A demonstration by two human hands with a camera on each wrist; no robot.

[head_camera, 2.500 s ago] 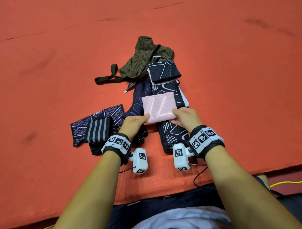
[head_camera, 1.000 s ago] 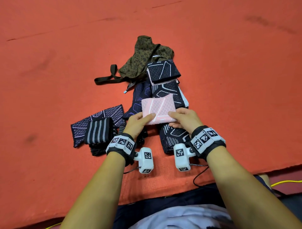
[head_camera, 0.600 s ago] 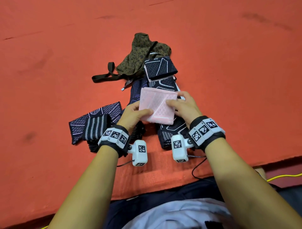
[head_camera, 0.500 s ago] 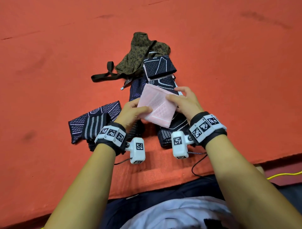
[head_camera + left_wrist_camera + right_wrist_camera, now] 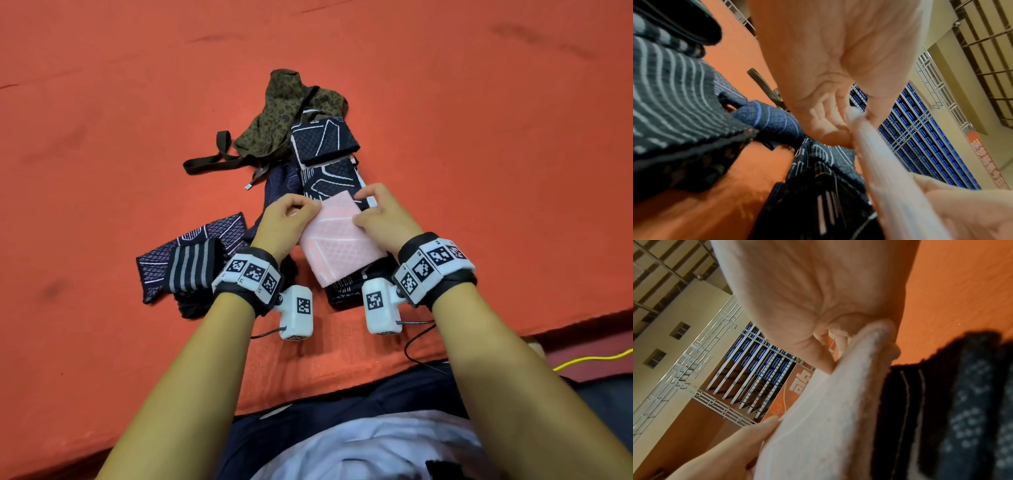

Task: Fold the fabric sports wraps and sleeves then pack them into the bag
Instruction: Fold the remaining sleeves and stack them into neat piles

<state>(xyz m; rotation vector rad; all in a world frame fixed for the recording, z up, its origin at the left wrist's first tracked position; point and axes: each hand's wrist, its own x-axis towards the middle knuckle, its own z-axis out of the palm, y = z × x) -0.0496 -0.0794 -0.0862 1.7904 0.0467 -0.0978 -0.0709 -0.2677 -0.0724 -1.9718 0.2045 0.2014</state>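
Left hand [image 5: 287, 222] and right hand [image 5: 383, 219] pinching pink sleeve's [image 5: 339, 240] far corners, raised above dark wraps [image 5: 329, 178]. Wrist views alone: fabric clamped between thumb and fingers, railings beyond. Bare orange mat [image 5: 496, 171] at 3 o'clock, edge near. Bag [image 5: 281, 113] at 12 o'clock.

L hand [image 5: 828, 84] pinching pink sleeve [image 5: 890, 170], dark wraps [image 5: 684, 105] below
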